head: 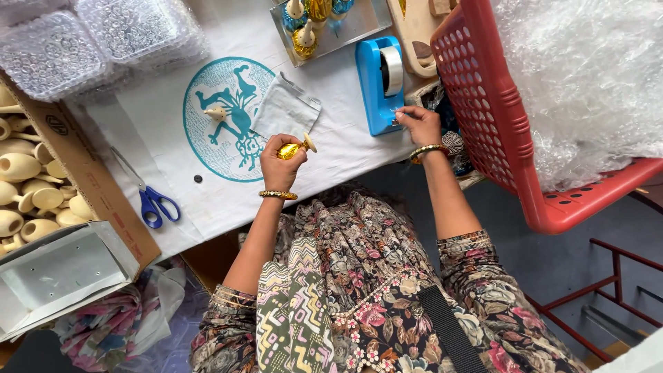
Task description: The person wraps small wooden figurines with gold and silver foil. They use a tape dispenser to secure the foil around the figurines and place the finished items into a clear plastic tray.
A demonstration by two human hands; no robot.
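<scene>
My left hand (280, 163) is closed around a small gold-painted wooden goblet-like piece (295, 148) with a pale wooden base, held above the white cloth (166, 124) near the table's front edge. My right hand (417, 124) reaches to the blue tape dispenser (377, 86) and pinches the end of the clear tape at its cutter. A small silver-grey bag (284, 110) lies flat on the cloth just beyond my left hand. One unpainted wooden piece (217, 112) lies on the teal round print.
Blue-handled scissors (153, 200) lie at front left. A cardboard box (83, 173) of unpainted wooden pieces stands at left. A tray (359, 27) with painted pieces sits at the back. A red basket (483, 103) of bubble wrap is at right. Bubble wrap sheets (103, 34) lie back left.
</scene>
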